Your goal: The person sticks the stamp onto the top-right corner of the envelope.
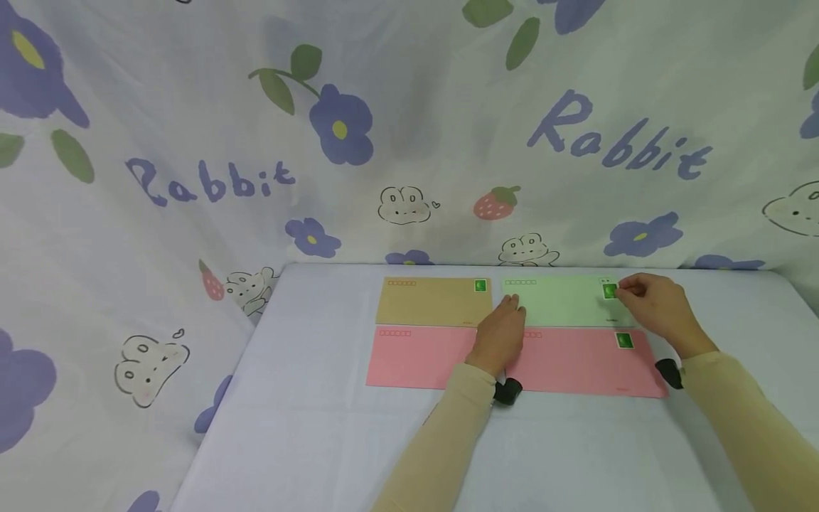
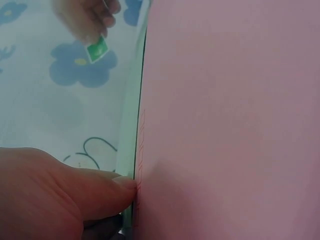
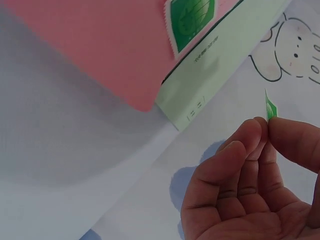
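My right hand [image 1: 659, 311] pinches a small green postage stamp [image 1: 610, 291] with a white border between thumb and fingertips. In the head view it overlaps the upper right corner of a light green envelope [image 1: 557, 304]; the right wrist view shows the stamp [image 3: 271, 110] nearly edge-on, raised in the fingertips. My left hand [image 1: 499, 336] rests at the light green envelope's left end, fingers extended. Its thumb [image 2: 112, 192] lies along the edge where the green envelope meets a pink envelope [image 1: 582, 364]. The pink one bears a green stamp [image 1: 624, 340] at its upper right.
To the left lie a brown envelope [image 1: 429, 306] with a green stamp [image 1: 480, 285] and, below it, another pink envelope [image 1: 409, 361], its right end hidden by my left hand and sleeve. All lie on a white-covered table [image 1: 307, 427] before a printed curtain [image 1: 448, 142].
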Demonstrator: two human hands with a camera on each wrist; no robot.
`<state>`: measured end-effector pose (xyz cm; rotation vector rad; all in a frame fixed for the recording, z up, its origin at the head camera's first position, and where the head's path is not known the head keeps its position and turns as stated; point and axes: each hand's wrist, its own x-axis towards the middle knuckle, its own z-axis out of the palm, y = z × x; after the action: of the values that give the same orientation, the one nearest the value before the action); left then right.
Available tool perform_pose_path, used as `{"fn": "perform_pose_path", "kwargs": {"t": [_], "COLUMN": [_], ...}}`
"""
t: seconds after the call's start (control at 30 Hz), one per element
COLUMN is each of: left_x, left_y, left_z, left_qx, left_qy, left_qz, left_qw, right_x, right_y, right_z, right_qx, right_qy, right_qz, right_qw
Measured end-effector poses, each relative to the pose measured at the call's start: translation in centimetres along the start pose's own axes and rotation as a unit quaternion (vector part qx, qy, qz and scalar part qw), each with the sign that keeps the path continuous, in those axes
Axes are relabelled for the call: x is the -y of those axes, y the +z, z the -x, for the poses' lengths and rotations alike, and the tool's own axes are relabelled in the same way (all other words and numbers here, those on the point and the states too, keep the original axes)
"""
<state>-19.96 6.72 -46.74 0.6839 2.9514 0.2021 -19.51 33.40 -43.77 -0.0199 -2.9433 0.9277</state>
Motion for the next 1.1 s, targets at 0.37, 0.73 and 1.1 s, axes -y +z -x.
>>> {"fn": "perform_pose_path", "kwargs": {"t": [0.37, 0.73, 1.1], "left_x": [-0.1, -0.1, -0.1], "left_y": [0.0, 0.0, -0.3], "left_z": [0.0, 0.0, 0.2], "left_qx": [-0.009, -0.004, -0.004], "left_qy": [0.004, 0.001, 0.003], "left_qz": [-0.014, -0.010, -0.012], "left_qw": [0.9999, 0.9999, 0.9999], "right_x": [-0.8, -1.1, -1.1], "right_y": [-0.3, 0.0, 0.1], "right_z": [-1.4, -2.2, -3.0], "right_qx": [0.004, 0.016, 0.031], "right_qy": [0.019, 0.048, 0.063], "right_qz": [0.001, -0.005, -0.012], "right_qw": [1.000, 0.999, 0.997]}}
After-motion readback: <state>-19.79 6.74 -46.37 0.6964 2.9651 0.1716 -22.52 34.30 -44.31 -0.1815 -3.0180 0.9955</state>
